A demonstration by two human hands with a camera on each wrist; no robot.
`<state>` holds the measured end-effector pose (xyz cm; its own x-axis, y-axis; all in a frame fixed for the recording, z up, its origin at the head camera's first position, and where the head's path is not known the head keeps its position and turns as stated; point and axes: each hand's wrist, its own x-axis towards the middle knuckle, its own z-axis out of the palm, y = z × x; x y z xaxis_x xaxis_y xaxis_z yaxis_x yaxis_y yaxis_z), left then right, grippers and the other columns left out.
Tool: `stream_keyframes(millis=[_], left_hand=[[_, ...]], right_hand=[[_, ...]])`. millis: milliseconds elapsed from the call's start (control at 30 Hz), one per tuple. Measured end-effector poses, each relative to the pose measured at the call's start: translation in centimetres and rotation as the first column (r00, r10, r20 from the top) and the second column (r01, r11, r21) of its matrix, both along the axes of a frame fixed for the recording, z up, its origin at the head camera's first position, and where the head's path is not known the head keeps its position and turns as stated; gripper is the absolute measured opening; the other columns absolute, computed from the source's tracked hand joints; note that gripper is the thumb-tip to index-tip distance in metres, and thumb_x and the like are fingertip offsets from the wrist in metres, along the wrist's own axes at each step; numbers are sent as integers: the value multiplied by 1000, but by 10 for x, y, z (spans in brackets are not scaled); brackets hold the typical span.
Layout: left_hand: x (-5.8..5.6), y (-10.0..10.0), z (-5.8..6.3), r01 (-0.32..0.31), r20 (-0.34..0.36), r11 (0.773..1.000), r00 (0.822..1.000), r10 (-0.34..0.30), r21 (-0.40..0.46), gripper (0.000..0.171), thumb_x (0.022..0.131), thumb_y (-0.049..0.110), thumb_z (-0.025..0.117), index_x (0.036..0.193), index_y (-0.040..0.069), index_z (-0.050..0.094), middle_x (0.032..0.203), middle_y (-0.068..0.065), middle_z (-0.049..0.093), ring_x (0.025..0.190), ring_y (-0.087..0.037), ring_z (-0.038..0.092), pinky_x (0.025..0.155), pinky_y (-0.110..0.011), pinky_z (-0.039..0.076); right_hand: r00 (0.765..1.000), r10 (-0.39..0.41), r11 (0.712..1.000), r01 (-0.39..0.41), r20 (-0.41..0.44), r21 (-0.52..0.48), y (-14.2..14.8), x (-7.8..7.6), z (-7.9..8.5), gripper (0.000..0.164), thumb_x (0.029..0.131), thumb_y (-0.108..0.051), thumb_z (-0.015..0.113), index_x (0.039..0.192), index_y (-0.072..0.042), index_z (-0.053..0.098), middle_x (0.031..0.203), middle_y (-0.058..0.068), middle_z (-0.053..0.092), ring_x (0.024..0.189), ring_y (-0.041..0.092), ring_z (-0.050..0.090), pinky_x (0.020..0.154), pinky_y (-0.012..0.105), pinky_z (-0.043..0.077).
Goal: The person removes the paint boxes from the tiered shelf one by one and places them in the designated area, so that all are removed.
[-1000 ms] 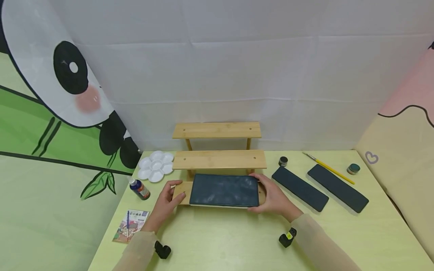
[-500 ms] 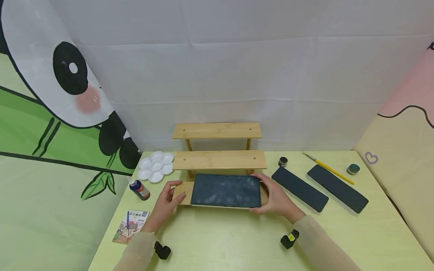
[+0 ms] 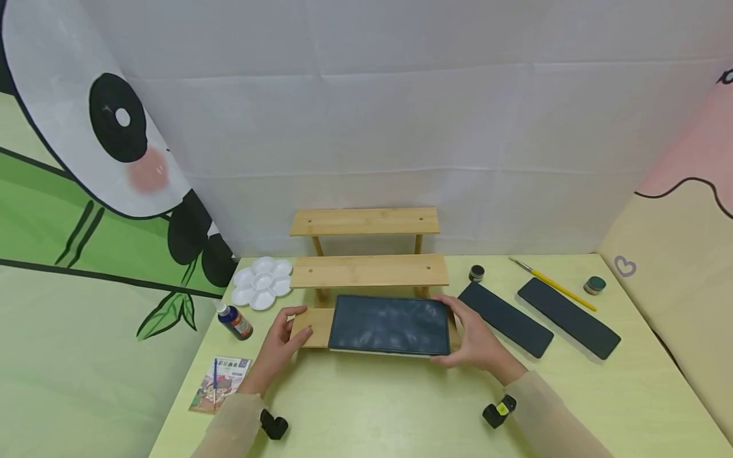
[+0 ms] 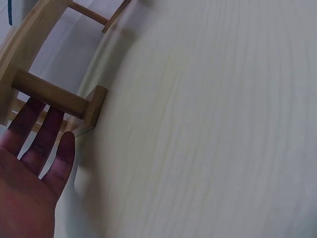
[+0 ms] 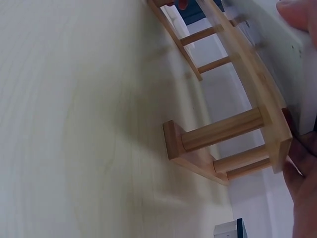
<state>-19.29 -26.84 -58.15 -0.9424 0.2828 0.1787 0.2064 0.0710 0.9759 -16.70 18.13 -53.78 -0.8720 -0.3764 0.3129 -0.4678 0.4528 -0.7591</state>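
A three-tier wooden display stand (image 3: 369,270) stands near the back of the table. My left hand (image 3: 280,337) grips the left end of its lowest step (image 3: 312,326), thumb on top; in the left wrist view fingers (image 4: 37,141) reach below beside a wooden leg. Over that step lies a rectangular board (image 3: 390,324) with a glossy dark blue top and white sides. My right hand (image 3: 475,337) holds the board across its right end, thumb at the near edge and fingers at the far edge. In the right wrist view, the board's white side (image 5: 277,54) appears above the step.
Right of the stand lie two narrow dark boards (image 3: 506,319), a yellow-handled paintbrush (image 3: 552,284) and two small paint jars (image 3: 477,273). On the left are a white flower-shaped palette (image 3: 263,283), a blue bottle (image 3: 233,320) and a booklet (image 3: 220,383) with a thin brush on it.
The dark-topped board has slid to the right along the lowest step, carried by my right hand, baring more wood on the left. My left hand has stayed in place.
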Motion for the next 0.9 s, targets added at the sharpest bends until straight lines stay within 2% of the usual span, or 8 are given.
stream_keyframes(millis=[167,367,567,733,900], left_hand=[[1,0,0,-12,11,1000,1000,12,4,52,103,2,65,149,-5,39,117,-30,67,98,-16,70,80,-29,57],[1,1,1,-14,5,1000,1000,14,4,51,104,3,65,149,-1,41,116,-25,68,99,-16,69,81,-29,57],[1,1,2,-18,12,1000,1000,18,-9,52,104,4,64,150,-3,39,117,-25,67,100,-15,68,82,-29,57],[0,1,2,-42,30,999,999,43,-25,51,104,6,66,149,0,42,118,-27,67,99,-16,69,81,-28,57],[1,1,1,-37,21,999,999,38,-31,52,104,5,66,149,-1,41,116,-29,67,96,-15,69,79,-28,57]], right_hand=[[1000,-1,1000,1,-4,11,3,7,0,115,56,-28,105,153,-8,47,149,5,54,133,30,53,104,65,43],[999,-4,1000,4,-32,-6,5,13,0,117,52,-24,106,153,-12,47,147,2,55,133,27,53,103,66,44],[999,21,1000,-22,-45,-21,9,18,-2,117,52,-22,106,153,-19,48,144,-1,56,133,23,52,104,64,44],[999,14,1000,-15,-35,-12,11,29,-4,117,52,-25,106,153,-16,49,149,0,55,138,23,50,110,48,44],[999,15,1000,-16,-33,-23,13,41,-5,118,51,-26,106,154,-19,48,148,-2,56,137,22,52,112,32,40]])
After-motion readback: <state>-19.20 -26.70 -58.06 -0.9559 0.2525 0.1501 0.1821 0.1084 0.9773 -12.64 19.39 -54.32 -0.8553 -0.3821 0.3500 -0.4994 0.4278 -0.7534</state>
